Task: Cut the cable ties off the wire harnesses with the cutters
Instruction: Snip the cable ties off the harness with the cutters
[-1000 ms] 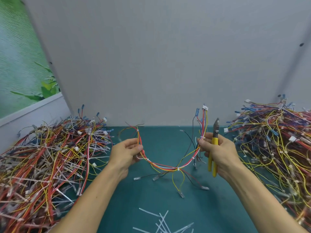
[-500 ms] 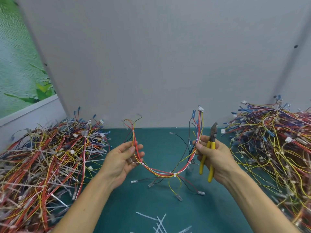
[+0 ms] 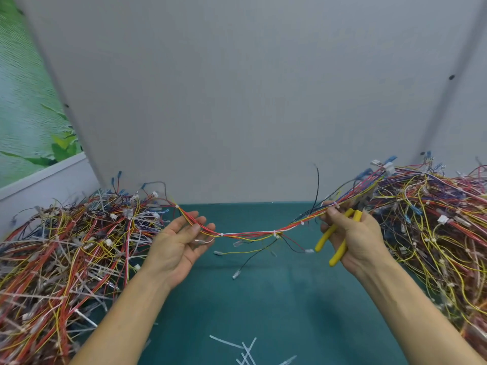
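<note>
A wire harness point(image 3: 250, 234) of red, yellow and white wires is stretched almost straight between my two hands above the green mat point(image 3: 263, 299). Small white cable ties point(image 3: 276, 234) bind it at several spots. My left hand point(image 3: 179, 243) is palm up, with the harness lying across its fingers and the thumb resting on the wires. My right hand point(image 3: 353, 238) pinches the harness's right part between thumb and forefinger while its other fingers grip the yellow-handled cutters point(image 3: 333, 242). The cutter jaws are hidden behind the hand and wires.
A large heap of harnesses point(image 3: 60, 259) lies at the left, another heap point(image 3: 434, 227) at the right. Cut white tie pieces point(image 3: 245, 351) lie on the mat near the front edge. A grey wall stands behind.
My hands have moved apart, pulling the sagging harness nearly straight. The left hand has opened out palm up, and the cutters now point away to the right instead of upward.
</note>
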A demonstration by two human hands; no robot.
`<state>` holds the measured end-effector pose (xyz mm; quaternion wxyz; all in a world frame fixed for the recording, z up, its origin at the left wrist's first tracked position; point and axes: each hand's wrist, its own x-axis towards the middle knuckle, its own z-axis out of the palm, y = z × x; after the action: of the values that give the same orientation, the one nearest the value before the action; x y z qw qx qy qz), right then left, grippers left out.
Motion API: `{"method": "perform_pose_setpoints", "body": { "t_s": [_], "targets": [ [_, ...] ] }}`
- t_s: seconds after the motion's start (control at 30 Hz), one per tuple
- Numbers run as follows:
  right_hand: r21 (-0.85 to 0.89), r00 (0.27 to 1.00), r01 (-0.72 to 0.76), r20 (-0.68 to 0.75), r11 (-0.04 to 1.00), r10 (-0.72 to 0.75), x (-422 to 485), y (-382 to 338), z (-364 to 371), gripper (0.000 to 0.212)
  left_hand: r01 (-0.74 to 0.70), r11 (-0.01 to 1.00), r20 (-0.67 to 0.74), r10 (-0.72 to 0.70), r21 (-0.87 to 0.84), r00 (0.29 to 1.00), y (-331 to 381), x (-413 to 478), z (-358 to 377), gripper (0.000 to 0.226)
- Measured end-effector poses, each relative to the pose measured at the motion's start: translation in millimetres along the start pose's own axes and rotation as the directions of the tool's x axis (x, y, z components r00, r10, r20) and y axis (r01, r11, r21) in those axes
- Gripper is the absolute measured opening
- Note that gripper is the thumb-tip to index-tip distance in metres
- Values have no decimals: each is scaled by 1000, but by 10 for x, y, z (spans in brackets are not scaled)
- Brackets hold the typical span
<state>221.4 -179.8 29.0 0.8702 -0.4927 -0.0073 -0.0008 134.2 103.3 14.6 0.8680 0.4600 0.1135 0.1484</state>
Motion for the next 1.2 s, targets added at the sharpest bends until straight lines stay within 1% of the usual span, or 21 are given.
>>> {"method": "perform_pose_setpoints", "body": {
  "t_s": [0.13, 0.27, 0.37, 0.5, 0.67, 0.8, 0.9, 1.03, 1.1, 1.2],
  "targets": [
    [47, 992, -109, -60, 993, 112, 12, -28, -1, 30, 28, 999, -33, -30, -40, 999, -23, 25, 6, 22],
    [65, 966, -231, -106, 971, 237, 19, -34, -3, 30, 46, 995, -61, -51, -84, 997, -9, 49, 22, 17],
    [81, 955, -270, -105, 959, 278, 15, -38, -5, 30, 47, 993, -73, -55, -105, 996, 12, 57, 33, 16],
    [88, 957, -273, -80, 958, 280, 9, -48, 6, 30, 53, 997, -87, -58, -65, 994, 7, 46, 15, 17],
    [65, 965, -250, -65, 966, 254, 3, -49, 16, 27, 55, 998, -69, -54, 5, 996, -4, 28, -6, 23],
    [39, 969, -230, -80, 972, 233, -6, -44, 31, 33, 52, 998, -73, -49, 37, 996, -10, 27, 8, 24],
    [14, 973, -205, -102, 979, 206, -18, -44, 55, 34, 45, 999, -61, -45, 0, 997, -44, 15, 48, 25],
    [29, 972, -180, -149, 983, 182, -23, -39, 103, 30, 31, 994, -43, -35, -103, 998, -81, 3, 141, 25],
    [3, 964, -206, -172, 979, 203, -20, 7, 128, 26, 28, 989, -47, -35, -144, 998, -110, -1, 187, 24],
    [-57, 939, -299, -196, 952, 283, -30, 135, 144, 20, 30, 985, -49, -38, -170, 998, -175, -18, 266, 24]
  ]
}}
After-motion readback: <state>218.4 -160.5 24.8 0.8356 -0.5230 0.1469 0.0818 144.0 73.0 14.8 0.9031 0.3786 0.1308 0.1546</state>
